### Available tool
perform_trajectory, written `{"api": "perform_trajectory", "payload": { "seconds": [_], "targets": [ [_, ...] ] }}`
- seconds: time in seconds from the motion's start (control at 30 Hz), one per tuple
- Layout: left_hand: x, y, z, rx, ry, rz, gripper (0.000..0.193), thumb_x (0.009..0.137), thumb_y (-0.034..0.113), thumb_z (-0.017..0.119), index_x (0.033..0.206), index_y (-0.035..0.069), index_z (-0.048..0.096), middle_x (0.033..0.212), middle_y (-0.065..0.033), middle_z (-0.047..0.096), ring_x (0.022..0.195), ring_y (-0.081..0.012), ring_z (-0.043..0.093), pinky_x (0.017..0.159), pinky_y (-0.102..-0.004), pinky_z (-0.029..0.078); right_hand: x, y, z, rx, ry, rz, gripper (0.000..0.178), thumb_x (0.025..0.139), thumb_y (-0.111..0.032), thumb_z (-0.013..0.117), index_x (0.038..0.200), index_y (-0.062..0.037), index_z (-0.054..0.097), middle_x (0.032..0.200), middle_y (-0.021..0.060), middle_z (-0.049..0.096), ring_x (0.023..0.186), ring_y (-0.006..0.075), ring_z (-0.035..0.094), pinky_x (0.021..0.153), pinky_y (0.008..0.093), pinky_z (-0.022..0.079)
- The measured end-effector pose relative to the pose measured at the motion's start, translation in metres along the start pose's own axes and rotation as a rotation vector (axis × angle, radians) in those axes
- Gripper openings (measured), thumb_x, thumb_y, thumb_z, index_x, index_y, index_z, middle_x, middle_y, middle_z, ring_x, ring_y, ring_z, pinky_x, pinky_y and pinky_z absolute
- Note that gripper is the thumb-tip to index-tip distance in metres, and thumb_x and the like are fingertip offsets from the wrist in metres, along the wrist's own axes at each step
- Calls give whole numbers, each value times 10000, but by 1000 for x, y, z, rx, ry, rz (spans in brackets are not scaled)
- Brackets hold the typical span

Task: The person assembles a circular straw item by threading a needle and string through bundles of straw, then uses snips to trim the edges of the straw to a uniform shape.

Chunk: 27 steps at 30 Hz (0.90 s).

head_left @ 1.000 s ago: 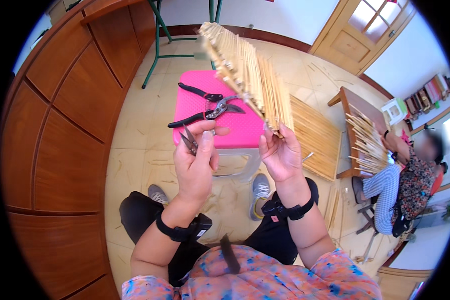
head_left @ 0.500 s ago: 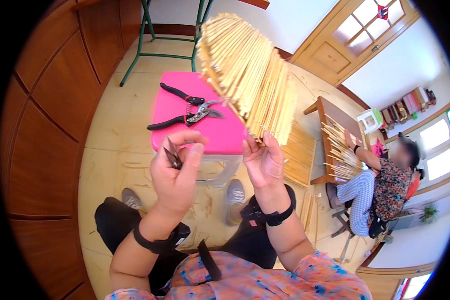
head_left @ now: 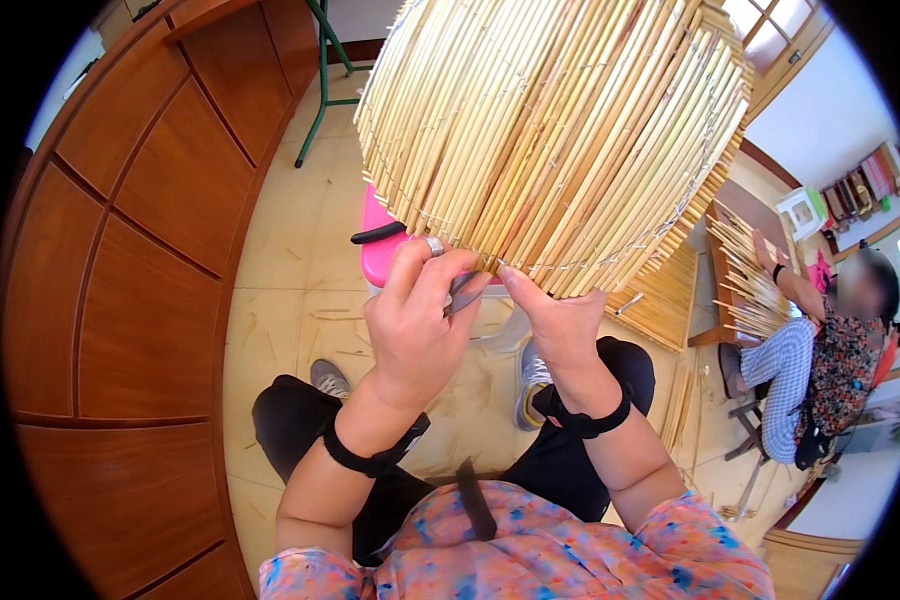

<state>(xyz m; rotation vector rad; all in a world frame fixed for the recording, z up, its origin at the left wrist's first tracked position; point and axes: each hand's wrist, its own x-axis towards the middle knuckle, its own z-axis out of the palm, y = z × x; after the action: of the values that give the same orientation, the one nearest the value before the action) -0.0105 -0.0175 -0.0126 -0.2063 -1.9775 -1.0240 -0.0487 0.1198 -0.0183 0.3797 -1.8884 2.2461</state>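
Observation:
A round, lid-like panel of pale stalks [head_left: 550, 130], bound in rows with thin thread or wire, stands tilted up before me. My right hand [head_left: 562, 325] is closed on its lower edge, thumb on the face toward me and fingers hidden behind. My left hand [head_left: 410, 320] is closed on small dark metal snips [head_left: 462, 292], their blades near the same edge, next to my right thumb. Whether the blades touch the binding I cannot tell. Behind the panel is a pink stool [head_left: 377, 264], mostly hidden, with one black handle of the pruning shears [head_left: 378, 233] showing.
At the right a seated person [head_left: 840, 360] handles a bundle of stalks [head_left: 755, 275] at a low wooden table. A flat stalk mat [head_left: 660, 305] leans near it. Wooden cabinets [head_left: 160, 270] line the left; stalk scraps litter the tiled floor [head_left: 290, 330].
The panel has turned so its broad face is toward me and has come closer. My left hand has moved right with the snips, up to the edge beside my right hand.

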Motion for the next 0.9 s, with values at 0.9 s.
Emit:
{"api": "perform_trajectory", "payload": {
  "seconds": [0.9],
  "targets": [
    [-6, 1, 3, -145, -18, -307, 99, 813, 49, 660, 843, 30, 567, 746, -37, 551, 589, -142, 523, 504, -271, 407, 11, 5, -10, 77, -17, 114, 334, 717, 37, 695, 1035, 23, 593, 943, 58, 649, 804, 124, 619, 724, 264, 509]
  ]
}}
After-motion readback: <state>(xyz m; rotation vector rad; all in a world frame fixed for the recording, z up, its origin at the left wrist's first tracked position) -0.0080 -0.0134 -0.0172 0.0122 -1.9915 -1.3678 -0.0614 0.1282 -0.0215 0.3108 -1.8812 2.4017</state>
